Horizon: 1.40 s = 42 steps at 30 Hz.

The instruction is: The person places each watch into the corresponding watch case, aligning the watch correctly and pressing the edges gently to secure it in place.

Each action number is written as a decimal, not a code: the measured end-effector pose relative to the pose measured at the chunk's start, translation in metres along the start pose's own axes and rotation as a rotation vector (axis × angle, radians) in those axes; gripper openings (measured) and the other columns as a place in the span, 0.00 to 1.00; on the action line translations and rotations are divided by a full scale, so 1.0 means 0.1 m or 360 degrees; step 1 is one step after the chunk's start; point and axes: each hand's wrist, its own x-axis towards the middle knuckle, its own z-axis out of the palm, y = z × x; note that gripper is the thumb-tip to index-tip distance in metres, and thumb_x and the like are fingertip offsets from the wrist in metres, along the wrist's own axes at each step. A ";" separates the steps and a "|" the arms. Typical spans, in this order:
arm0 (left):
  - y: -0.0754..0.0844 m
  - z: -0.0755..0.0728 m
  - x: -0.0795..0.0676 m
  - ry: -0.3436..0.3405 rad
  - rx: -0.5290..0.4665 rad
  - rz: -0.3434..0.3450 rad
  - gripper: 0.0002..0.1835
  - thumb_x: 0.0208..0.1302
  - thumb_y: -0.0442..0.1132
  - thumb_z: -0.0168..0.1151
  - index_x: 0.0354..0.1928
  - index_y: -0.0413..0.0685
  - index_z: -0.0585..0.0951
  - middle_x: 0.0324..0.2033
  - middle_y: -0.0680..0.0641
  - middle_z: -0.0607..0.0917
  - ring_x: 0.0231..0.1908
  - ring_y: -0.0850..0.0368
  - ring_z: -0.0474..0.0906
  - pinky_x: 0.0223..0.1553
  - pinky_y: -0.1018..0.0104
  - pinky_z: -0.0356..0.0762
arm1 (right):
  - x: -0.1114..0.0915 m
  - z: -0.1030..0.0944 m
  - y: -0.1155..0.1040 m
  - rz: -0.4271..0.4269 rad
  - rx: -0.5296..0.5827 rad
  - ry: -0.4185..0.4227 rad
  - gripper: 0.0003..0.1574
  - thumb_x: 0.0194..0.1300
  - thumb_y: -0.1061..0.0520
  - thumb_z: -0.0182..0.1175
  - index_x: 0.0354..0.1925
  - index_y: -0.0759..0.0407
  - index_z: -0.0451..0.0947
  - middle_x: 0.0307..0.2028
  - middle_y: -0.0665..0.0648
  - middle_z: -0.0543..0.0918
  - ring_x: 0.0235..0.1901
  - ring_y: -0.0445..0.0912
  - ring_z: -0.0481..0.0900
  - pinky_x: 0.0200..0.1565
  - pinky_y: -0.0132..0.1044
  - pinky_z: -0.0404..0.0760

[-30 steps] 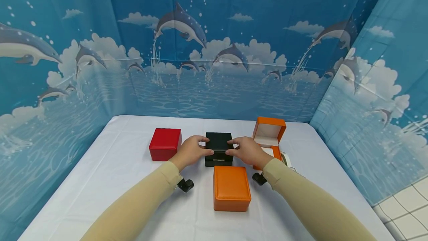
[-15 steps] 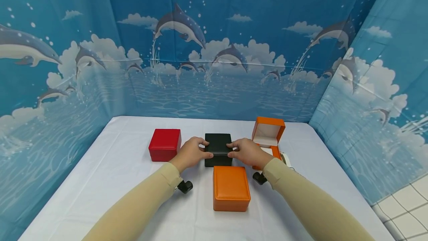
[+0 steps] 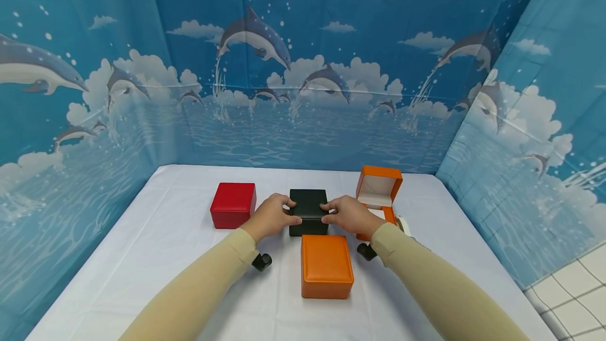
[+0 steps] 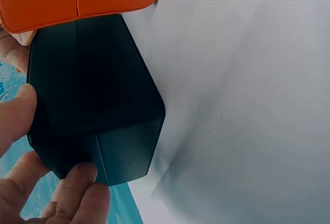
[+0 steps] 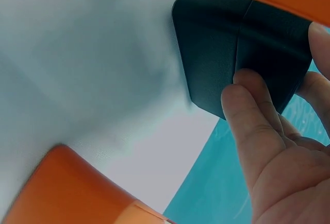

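A black hinged gift box [image 3: 308, 203], its lid down, stands on the white cloth between my hands. My left hand [image 3: 272, 216] holds its left side, the thumb at the front edge of the lid and the fingers along the side. On the opposite side my right hand [image 3: 352, 214] holds it the same way. Up close in the left wrist view, fingertips [image 4: 82, 175] press the dark side wall by the lid seam. In the right wrist view, fingertips [image 5: 240, 92] touch the other side across that seam.
Directly before the black box sits an orange box [image 3: 326, 266], lid down. A red box [image 3: 234, 204] stands to the left. Behind my right hand an orange box [image 3: 380, 186] stands with lid raised, a pale round item [image 3: 403, 224] beside it. A dolphin-print curtain [image 3: 303, 130] borders the table.
One second ago a narrow gap with a bright clasp showed at the black box's front; the lid has since come down flush. Both hands have stayed at its sides.
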 end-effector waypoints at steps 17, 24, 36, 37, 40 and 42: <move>0.01 -0.01 0.00 -0.0027 0.0002 -0.0026 0.30 0.64 0.49 0.77 0.65 0.48 0.82 0.67 0.43 0.77 0.53 0.52 0.82 0.54 0.57 0.88 | -0.01 0.02 0.01 -0.0015 0.0001 0.0008 0.33 0.73 0.50 0.68 0.72 0.52 0.75 0.72 0.56 0.78 0.45 0.43 0.83 0.36 0.35 0.77; 0.02 -0.01 -0.01 -0.0032 0.0017 -0.0037 0.30 0.64 0.49 0.77 0.66 0.49 0.82 0.67 0.43 0.77 0.54 0.51 0.82 0.54 0.56 0.87 | -0.01 0.03 0.03 -0.0024 -0.0012 0.0016 0.34 0.72 0.48 0.68 0.72 0.51 0.75 0.71 0.57 0.78 0.46 0.44 0.83 0.35 0.35 0.77; 0.08 -0.09 0.00 -0.0094 0.0247 0.0014 0.29 0.64 0.51 0.76 0.65 0.50 0.83 0.67 0.43 0.78 0.60 0.47 0.79 0.58 0.51 0.86 | -0.12 -0.06 0.01 -0.0066 -0.0094 -0.0051 0.33 0.77 0.52 0.63 0.76 0.49 0.72 0.72 0.56 0.77 0.58 0.48 0.86 0.57 0.44 0.87; 0.09 -0.11 0.00 -0.0112 0.0277 0.0023 0.28 0.65 0.50 0.75 0.65 0.50 0.83 0.67 0.43 0.79 0.61 0.47 0.78 0.58 0.51 0.86 | -0.15 -0.09 0.01 -0.0081 -0.0099 -0.0050 0.33 0.77 0.52 0.62 0.77 0.49 0.70 0.72 0.57 0.77 0.60 0.48 0.85 0.60 0.47 0.86; 0.14 -0.17 0.02 -0.0158 0.0365 0.0052 0.26 0.67 0.50 0.73 0.63 0.50 0.84 0.67 0.42 0.80 0.60 0.47 0.79 0.56 0.52 0.87 | -0.24 -0.22 0.04 -0.0132 -0.0106 0.0018 0.32 0.79 0.53 0.60 0.77 0.49 0.69 0.71 0.58 0.79 0.61 0.51 0.85 0.62 0.51 0.85; 0.17 -0.21 0.03 -0.0165 0.0411 0.0073 0.24 0.68 0.51 0.72 0.62 0.50 0.85 0.66 0.42 0.80 0.58 0.48 0.80 0.56 0.53 0.87 | -0.31 -0.33 0.08 -0.0145 -0.0087 0.0077 0.32 0.80 0.54 0.59 0.77 0.49 0.70 0.70 0.60 0.79 0.56 0.55 0.87 0.58 0.53 0.86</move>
